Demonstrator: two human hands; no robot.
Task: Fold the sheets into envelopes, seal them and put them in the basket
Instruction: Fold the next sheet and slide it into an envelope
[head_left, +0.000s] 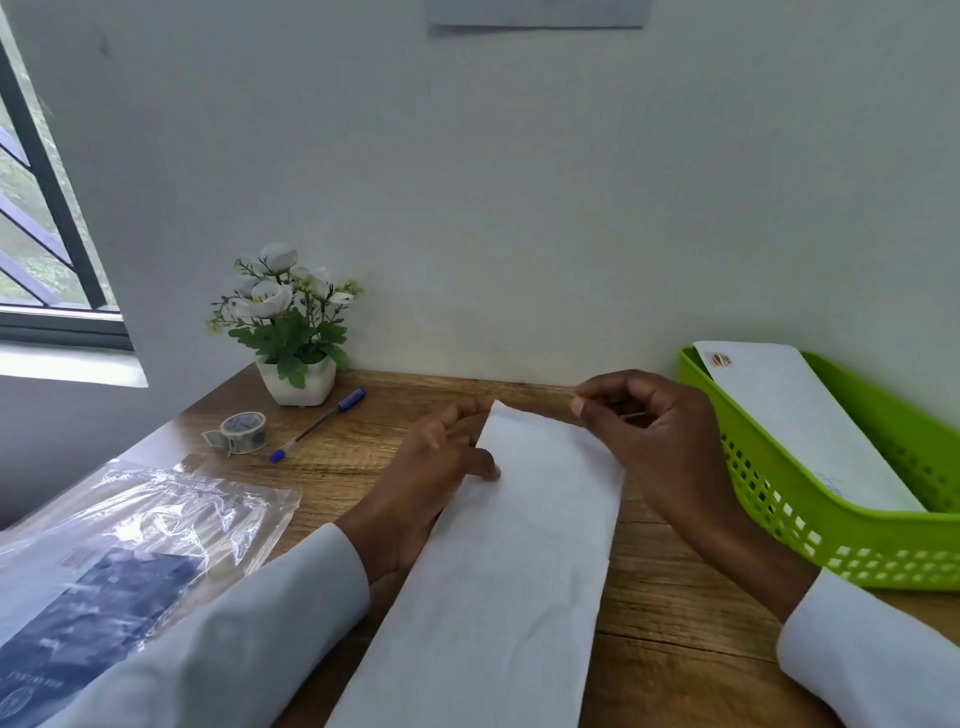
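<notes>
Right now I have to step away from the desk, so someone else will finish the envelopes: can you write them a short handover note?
Left hand: fingers pressing the left edge of the long white folded paper sheet against the wooden desk.
Right hand: pinching the sheet's far right corner; whether it holds something small too, I cannot tell.
Done: one sealed white envelope with a small sticker lies in the green plastic basket on the right.
Left: finish folding this sheet, seal it, put it in the basket.
Patterned tape roll and blue-capped pen sit far left, by the plastic-wrapped paper pack.
</notes>
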